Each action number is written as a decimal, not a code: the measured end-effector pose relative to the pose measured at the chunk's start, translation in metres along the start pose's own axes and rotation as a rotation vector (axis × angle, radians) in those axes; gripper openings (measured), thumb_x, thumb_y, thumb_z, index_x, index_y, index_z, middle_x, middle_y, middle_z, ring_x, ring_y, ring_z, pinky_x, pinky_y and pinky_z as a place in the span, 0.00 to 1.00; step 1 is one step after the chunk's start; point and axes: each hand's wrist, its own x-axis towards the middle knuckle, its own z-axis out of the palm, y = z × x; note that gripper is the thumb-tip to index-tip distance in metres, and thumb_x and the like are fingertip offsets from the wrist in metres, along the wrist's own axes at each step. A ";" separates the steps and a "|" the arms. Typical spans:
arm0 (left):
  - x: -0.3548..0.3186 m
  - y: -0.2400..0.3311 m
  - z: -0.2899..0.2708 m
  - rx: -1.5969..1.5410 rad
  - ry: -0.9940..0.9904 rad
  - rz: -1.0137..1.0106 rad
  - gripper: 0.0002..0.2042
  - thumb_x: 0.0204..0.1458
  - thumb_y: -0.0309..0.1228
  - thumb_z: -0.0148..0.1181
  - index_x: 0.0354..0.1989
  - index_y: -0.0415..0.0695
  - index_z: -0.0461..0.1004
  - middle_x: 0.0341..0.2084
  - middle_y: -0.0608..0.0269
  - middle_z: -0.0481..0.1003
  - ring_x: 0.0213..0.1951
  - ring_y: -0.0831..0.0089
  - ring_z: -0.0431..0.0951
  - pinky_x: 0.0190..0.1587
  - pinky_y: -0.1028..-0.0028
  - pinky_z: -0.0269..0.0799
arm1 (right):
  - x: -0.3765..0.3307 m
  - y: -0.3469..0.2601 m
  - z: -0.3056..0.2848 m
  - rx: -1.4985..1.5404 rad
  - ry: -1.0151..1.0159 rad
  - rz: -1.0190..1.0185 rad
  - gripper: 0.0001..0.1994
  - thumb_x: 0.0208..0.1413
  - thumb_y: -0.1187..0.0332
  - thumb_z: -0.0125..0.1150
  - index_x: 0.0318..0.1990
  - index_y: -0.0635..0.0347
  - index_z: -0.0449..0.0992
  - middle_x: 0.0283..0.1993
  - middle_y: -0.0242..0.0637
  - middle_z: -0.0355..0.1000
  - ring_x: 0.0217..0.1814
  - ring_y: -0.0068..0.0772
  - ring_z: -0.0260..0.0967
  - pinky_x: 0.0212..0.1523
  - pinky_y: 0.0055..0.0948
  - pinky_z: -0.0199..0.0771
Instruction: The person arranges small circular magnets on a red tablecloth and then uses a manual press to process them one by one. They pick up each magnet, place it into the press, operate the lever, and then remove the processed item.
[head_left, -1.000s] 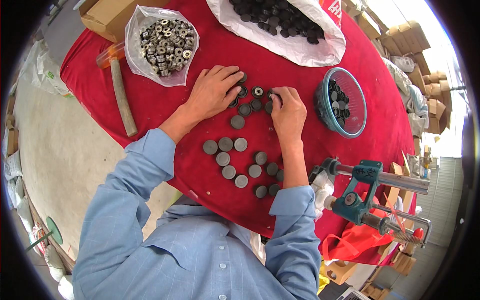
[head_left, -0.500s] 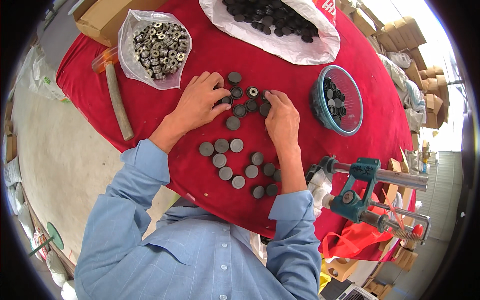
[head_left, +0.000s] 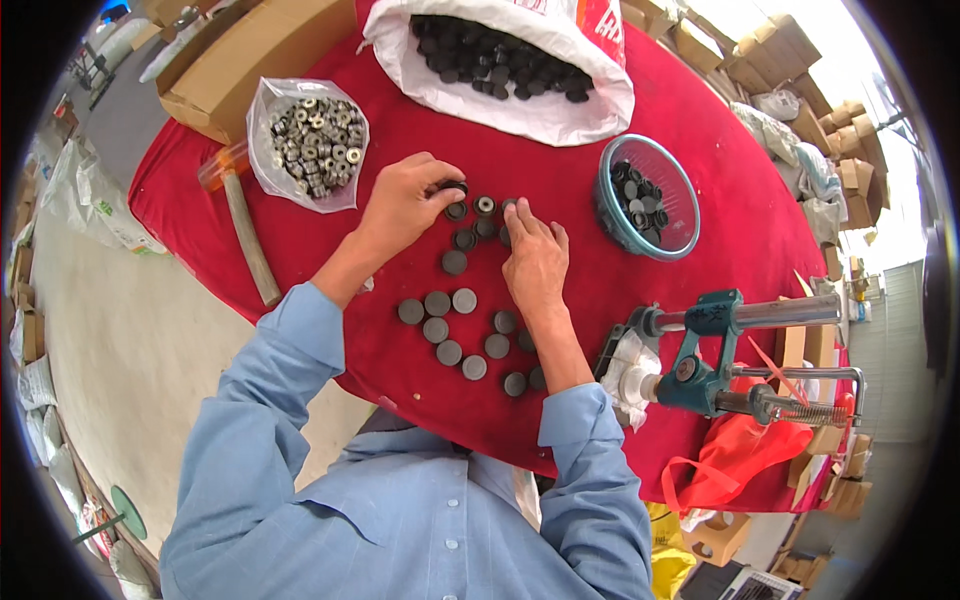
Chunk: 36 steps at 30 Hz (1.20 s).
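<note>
My left hand pinches a black round cap between thumb and fingers, lifted a little over the other caps. My right hand has its fingers stretched forward, the tips touching dark caps in the same cluster. In that cluster a metal bearing sits inside one cap; beside it are an open cap and a grey cap. Nearer me, several grey round caps lie loosely grouped on the red cloth. My right forearm hides part of the right-hand group.
A plastic bag of bearings and a mallet lie at left. Beyond are a cardboard box and a white sack of black caps. At right stand a blue-rimmed bowl of caps and a green hand press.
My left hand has raised a cap from the cluster. My right hand's fingers have straightened over the caps. The whole view has shifted slightly.
</note>
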 end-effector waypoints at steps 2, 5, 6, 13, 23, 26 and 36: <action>0.008 -0.004 0.013 0.002 -0.013 -0.005 0.10 0.53 0.24 0.74 0.44 0.40 0.86 0.30 0.60 0.80 0.29 0.70 0.79 0.34 0.70 0.75 | -0.001 0.002 0.001 0.027 -0.031 0.013 0.26 0.56 0.78 0.62 0.65 0.61 0.77 0.69 0.44 0.75 0.66 0.40 0.76 0.70 0.55 0.68; 0.014 -0.005 0.033 0.073 -0.031 0.070 0.10 0.54 0.25 0.73 0.44 0.40 0.86 0.33 0.58 0.82 0.33 0.63 0.83 0.38 0.67 0.79 | -0.002 0.008 0.001 0.045 -0.013 0.012 0.26 0.55 0.78 0.62 0.64 0.61 0.78 0.68 0.44 0.76 0.65 0.40 0.77 0.71 0.56 0.66; 0.013 -0.007 0.038 0.100 -0.042 0.099 0.09 0.55 0.26 0.72 0.43 0.41 0.86 0.35 0.57 0.82 0.35 0.60 0.84 0.40 0.64 0.80 | 0.000 0.004 0.000 0.034 0.011 0.001 0.25 0.55 0.79 0.62 0.63 0.61 0.79 0.68 0.43 0.76 0.65 0.40 0.77 0.72 0.57 0.66; 0.002 -0.021 0.056 0.247 -0.112 0.231 0.08 0.57 0.27 0.67 0.43 0.43 0.86 0.43 0.60 0.84 0.44 0.55 0.85 0.48 0.59 0.82 | -0.006 0.003 0.001 0.048 0.045 -0.013 0.25 0.53 0.78 0.63 0.61 0.61 0.80 0.67 0.44 0.77 0.64 0.39 0.78 0.72 0.61 0.63; -0.008 -0.017 0.046 0.267 -0.225 0.297 0.10 0.57 0.23 0.65 0.46 0.41 0.85 0.49 0.57 0.82 0.50 0.54 0.83 0.51 0.57 0.81 | -0.005 0.040 -0.034 0.377 0.178 0.284 0.19 0.56 0.80 0.61 0.55 0.61 0.82 0.54 0.47 0.82 0.53 0.55 0.81 0.55 0.50 0.80; -0.010 -0.020 0.043 0.249 -0.238 0.305 0.11 0.56 0.21 0.67 0.47 0.41 0.84 0.51 0.55 0.82 0.51 0.53 0.82 0.52 0.57 0.81 | -0.015 0.041 -0.044 0.376 0.156 0.302 0.18 0.57 0.78 0.63 0.56 0.62 0.81 0.54 0.48 0.81 0.52 0.57 0.82 0.55 0.49 0.82; -0.007 -0.016 0.045 0.218 -0.252 0.261 0.10 0.55 0.24 0.70 0.46 0.41 0.82 0.49 0.56 0.84 0.50 0.53 0.82 0.52 0.58 0.80 | -0.025 0.028 -0.031 0.145 0.037 0.136 0.18 0.54 0.67 0.75 0.54 0.53 0.84 0.54 0.33 0.80 0.62 0.41 0.72 0.66 0.50 0.64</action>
